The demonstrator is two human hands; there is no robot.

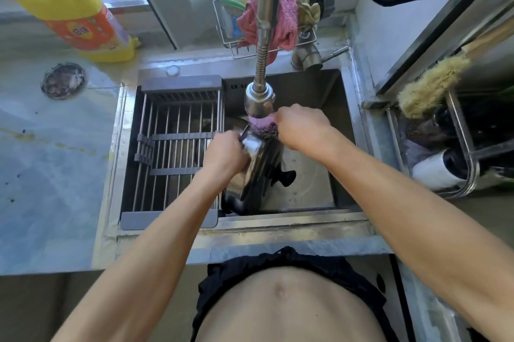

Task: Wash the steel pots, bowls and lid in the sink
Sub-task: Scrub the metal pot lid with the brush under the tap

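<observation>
A steel pot (257, 172) with black handles stands tilted on its side in the sink (311, 85), its mouth turned away from me. My left hand (224, 153) grips its rim on the left. My right hand (301, 126) holds a pink scrubbing cloth with a dark scouring pad (262, 126) against the top of the pot, right under the faucet head (258, 101). More steel ware (219, 124) shows dimly under the rack; what it is I cannot tell.
A grey drying rack (172, 147) spans the sink's left half. A yellow detergent bottle (75, 13) lies on the counter at the back left. A wire caddy (264, 24) with sponges and cloths hangs behind the faucet. A dish rack with a brush (434, 85) stands at the right.
</observation>
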